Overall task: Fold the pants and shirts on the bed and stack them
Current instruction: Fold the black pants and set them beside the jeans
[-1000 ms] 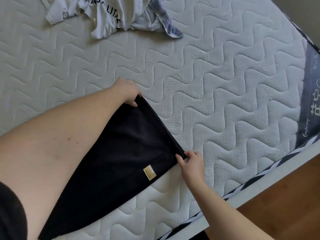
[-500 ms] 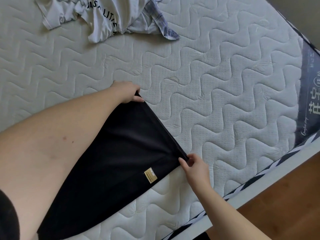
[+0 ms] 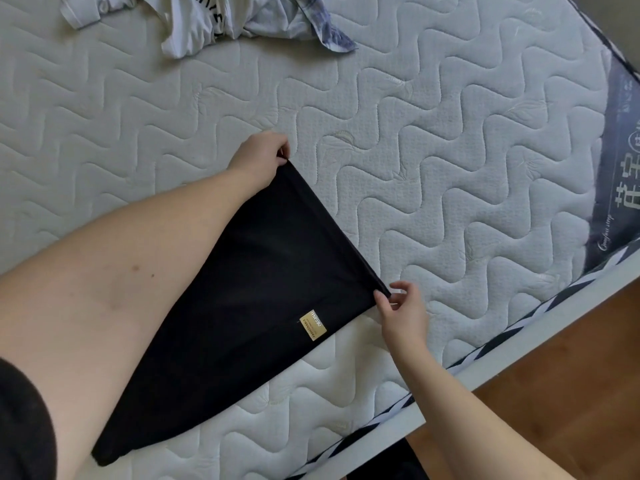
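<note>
A black garment with a small gold label lies stretched across the near part of the white quilted mattress. My left hand pinches its far corner. My right hand pinches the near corner of the same straight edge, which runs taut between both hands. My left forearm covers the garment's left side. A crumpled white shirt with black lettering lies at the far edge of the view, with a blue-and-white plaid piece beside it.
The mattress edge with striped black-and-white piping runs diagonally at the right, above a white bed frame. Wooden floor shows at the lower right. A dark printed mattress panel is at the far right.
Both hands have kept their grip on the black garment's edge and shifted it slightly. The view has tilted, so the shirt pile sits higher in the frame.
</note>
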Motion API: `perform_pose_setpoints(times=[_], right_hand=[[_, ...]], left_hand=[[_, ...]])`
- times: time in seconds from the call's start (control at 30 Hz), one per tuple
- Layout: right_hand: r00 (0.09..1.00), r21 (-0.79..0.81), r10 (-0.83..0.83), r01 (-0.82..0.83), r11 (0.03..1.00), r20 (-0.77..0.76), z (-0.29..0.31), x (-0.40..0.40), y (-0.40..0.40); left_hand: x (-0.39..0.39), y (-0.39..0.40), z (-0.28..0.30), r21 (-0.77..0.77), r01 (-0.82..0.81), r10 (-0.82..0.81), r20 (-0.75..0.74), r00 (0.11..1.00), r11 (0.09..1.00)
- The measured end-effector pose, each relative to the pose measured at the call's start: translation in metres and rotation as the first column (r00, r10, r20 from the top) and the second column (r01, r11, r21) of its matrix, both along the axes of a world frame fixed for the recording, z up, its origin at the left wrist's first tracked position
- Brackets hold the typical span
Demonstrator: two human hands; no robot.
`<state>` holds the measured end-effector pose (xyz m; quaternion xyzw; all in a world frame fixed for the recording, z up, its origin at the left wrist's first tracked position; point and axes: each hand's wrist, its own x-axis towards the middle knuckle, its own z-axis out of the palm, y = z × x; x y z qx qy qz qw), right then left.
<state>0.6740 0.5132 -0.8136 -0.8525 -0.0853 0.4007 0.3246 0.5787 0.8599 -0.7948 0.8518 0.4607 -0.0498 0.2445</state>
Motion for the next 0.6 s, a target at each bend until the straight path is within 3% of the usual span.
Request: perform_pose_setpoints(times=[0.17, 0.37, 0.5, 0.6], right_hand=[[0.999, 0.001, 0.054, -0.054, 0.999, 0.001, 0.0, 0.01, 0.004], [0.974, -0.036, 0.157, -0.153, 0.988, 0.166, 0.002, -0.003, 0.017], [0.828, -0.219, 0.367, -0.299, 0.929, 0.424, 0.009, -0.025, 0.035], [0.712, -0.218, 0.496, -0.45, 0.866, 0.498, 0.013, -0.046, 0.047]], left_hand=[[-0.011, -0.014, -0.011, -0.05, -0.078, 0.076, -0.04, 0.996, 0.996], [-0.064, -0.021, -0.015, -0.041, -0.174, 0.165, -0.163, 0.973, 0.984], [-0.099, -0.025, -0.016, -0.058, -0.226, 0.211, -0.189, 0.959, 0.972], [-0.133, -0.023, -0.015, -0.094, -0.295, 0.271, -0.21, 0.94, 0.951]])
